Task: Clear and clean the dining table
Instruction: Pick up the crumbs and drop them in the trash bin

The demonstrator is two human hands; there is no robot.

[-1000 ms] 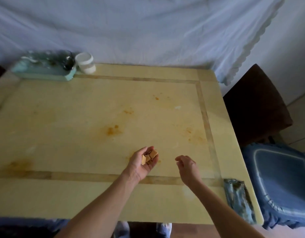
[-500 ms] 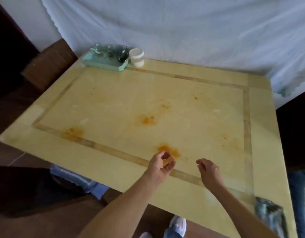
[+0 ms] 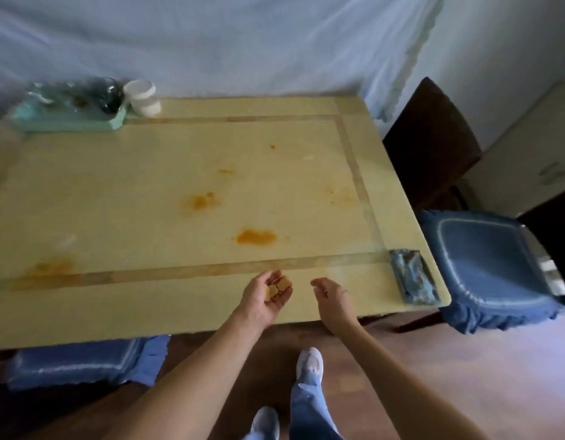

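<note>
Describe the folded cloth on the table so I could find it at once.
Take the yellow table and go to its near right corner, beside the blue-cushioned chair. The folded cloth lies flat at that edge. It is blue-grey and mottled, far from the teal tray and white cup at the far left corner.

tray [image 3: 68, 122], ten o'clock: blurred; the glassware [image 3: 106, 93] on it cannot be told apart.
table [image 3: 147, 201]: nine o'clock edge cut off by the frame.
brown pieces [image 3: 279, 285]: partly hidden in the cupped left hand [image 3: 262, 300]; number unclear.
cloth [image 3: 413, 277], four o'clock: smeared, pattern unreadable.
</note>
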